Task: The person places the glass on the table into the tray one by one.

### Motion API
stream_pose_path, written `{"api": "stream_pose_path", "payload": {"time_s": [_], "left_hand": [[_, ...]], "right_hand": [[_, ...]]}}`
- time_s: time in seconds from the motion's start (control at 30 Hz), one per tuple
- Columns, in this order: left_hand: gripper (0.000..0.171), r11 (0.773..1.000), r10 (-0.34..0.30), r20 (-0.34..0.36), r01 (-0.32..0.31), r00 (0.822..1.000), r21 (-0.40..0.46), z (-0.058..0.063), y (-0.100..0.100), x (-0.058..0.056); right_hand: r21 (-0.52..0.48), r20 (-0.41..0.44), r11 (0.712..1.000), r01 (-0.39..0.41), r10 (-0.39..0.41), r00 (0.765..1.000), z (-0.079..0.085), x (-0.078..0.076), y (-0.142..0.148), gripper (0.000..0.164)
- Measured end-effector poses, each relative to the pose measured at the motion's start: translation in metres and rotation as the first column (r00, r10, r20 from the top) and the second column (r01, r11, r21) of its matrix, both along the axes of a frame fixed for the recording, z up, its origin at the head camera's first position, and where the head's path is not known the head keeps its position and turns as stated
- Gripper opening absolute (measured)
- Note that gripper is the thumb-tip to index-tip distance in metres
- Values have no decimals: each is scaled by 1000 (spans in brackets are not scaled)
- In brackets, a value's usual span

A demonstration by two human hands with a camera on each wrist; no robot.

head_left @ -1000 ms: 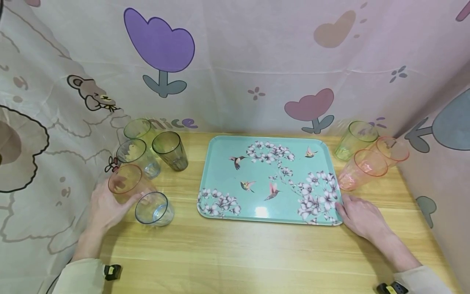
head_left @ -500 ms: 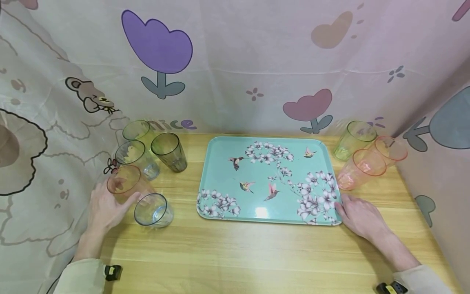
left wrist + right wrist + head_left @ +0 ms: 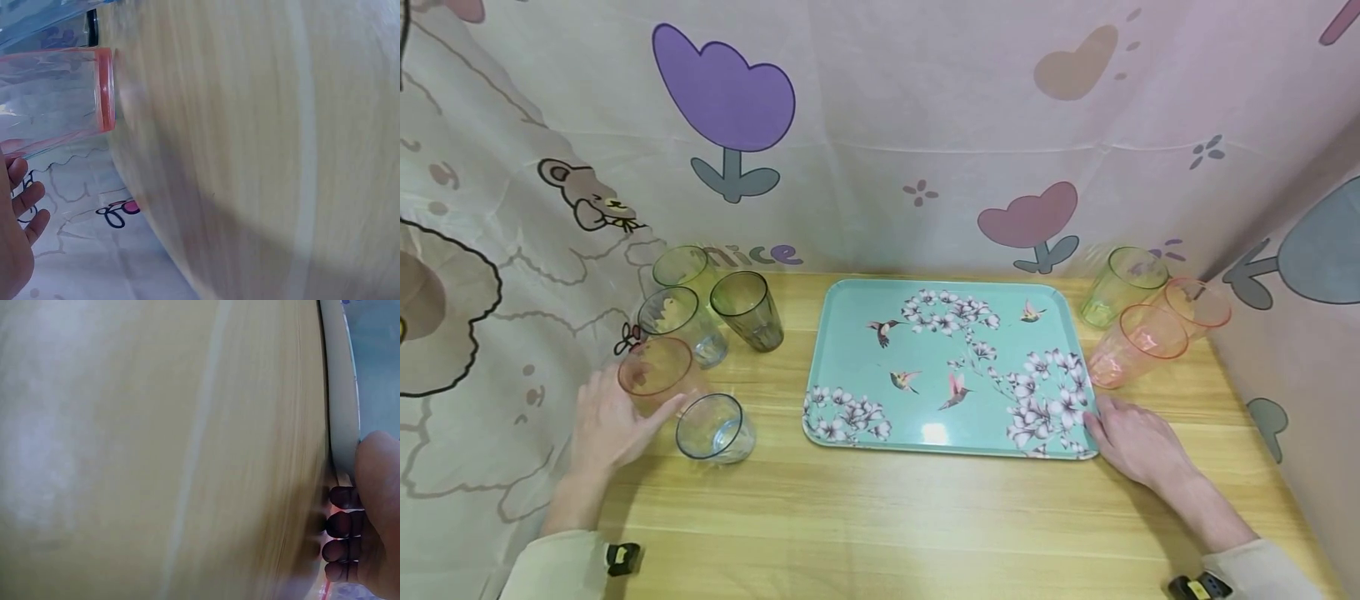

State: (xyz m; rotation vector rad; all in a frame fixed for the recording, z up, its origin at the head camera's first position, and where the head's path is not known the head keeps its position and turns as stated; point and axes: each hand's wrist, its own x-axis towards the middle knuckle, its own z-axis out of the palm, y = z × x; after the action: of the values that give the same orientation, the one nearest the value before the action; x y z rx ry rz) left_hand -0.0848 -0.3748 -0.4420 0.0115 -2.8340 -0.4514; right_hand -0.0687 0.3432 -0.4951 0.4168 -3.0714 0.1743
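My left hand (image 3: 610, 417) holds a pink-tinted glass (image 3: 658, 371) at the left, thumb on its right side and fingers round its left. The left wrist view shows that glass (image 3: 56, 97) upright with its pink base close to the table, three fingertips (image 3: 28, 200) spread just beside its wall. A clear blue-rimmed glass (image 3: 718, 429) stands right beside the thumb. My right hand (image 3: 1138, 442) rests at the front right corner of a turquoise tray (image 3: 951, 367) with birds and blossoms. Its thumb (image 3: 381, 469) touches the rim, and its fingers lie relaxed outside the corner.
Behind the left hand stand a bluish glass (image 3: 688, 329), a green glass (image 3: 685, 267) and a dark grey glass (image 3: 752, 312). Right of the tray are a green glass (image 3: 1120, 283) and two pink glasses (image 3: 1138, 346). A printed curtain (image 3: 880, 142) borders the wooden table (image 3: 895, 525).
My left hand has shifted slightly left, with the pink glass's rim nearly where it was. The right hand, the tray and the other glasses have stayed put.
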Motion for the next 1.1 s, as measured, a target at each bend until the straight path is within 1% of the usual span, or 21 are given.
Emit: {"api": "stream_pose_path", "payload": {"time_s": [0.1, 0.17, 0.3, 0.37, 0.43, 0.57, 0.67, 0.73, 0.8, 0.87, 0.93, 0.97, 1.1], "left_hand": [[86, 999, 15, 19, -15, 1000, -32, 7, -2, 2], [86, 999, 19, 15, -19, 1000, -45, 12, -2, 4], [94, 995, 26, 0, -26, 1000, -94, 23, -3, 8], [95, 993, 20, -13, -22, 1000, -120, 29, -2, 10], [95, 990, 5, -34, -10, 999, -142, 34, -2, 12], [94, 984, -53, -104, 34, 993, -172, 46, 2, 15], [103, 976, -93, -160, 59, 983, -208, 55, 7, 16], [110, 971, -119, -202, 71, 972, -227, 61, 11, 16], [116, 967, -146, -261, 82, 954, -242, 67, 16, 16], [118, 963, -176, -325, 94, 929, -254, 73, 21, 15], [118, 959, -207, -385, 107, 899, -264, 78, 26, 14], [117, 954, -226, -415, 115, 882, -276, 81, 28, 13], [115, 941, -280, -475, 140, 834, -308, 89, 37, 10]], "right_hand": [[3, 12, 1000, 3, -3, 1000, 1, 0, -1, 25], [6, 17, 1000, 4, -4, 1000, 1, 0, -1, 25], [9, 21, 1000, 0, 0, 1000, 1, 0, -1, 25], [9, 21, 1000, -2, 1, 1000, 1, 0, -1, 25], [9, 20, 1000, -1, 1, 1000, 1, 1, -1, 24], [6, 17, 1000, 0, 0, 1000, 2, 1, -1, 24], [3, 17, 1000, 0, 0, 1000, 2, 1, -1, 25], [2, 19, 1000, 1, -1, 1000, 2, 0, -1, 25], [2, 22, 1000, 2, -2, 1000, 1, 0, -1, 25], [2, 28, 1000, 1, -1, 1000, 1, -1, 0, 26], [3, 31, 1000, 2, -2, 1000, 1, -1, 0, 26], [4, 32, 1000, 2, -3, 999, 1, -1, 0, 26], [4, 32, 1000, 7, -8, 999, 1, 0, 0, 26]]}}
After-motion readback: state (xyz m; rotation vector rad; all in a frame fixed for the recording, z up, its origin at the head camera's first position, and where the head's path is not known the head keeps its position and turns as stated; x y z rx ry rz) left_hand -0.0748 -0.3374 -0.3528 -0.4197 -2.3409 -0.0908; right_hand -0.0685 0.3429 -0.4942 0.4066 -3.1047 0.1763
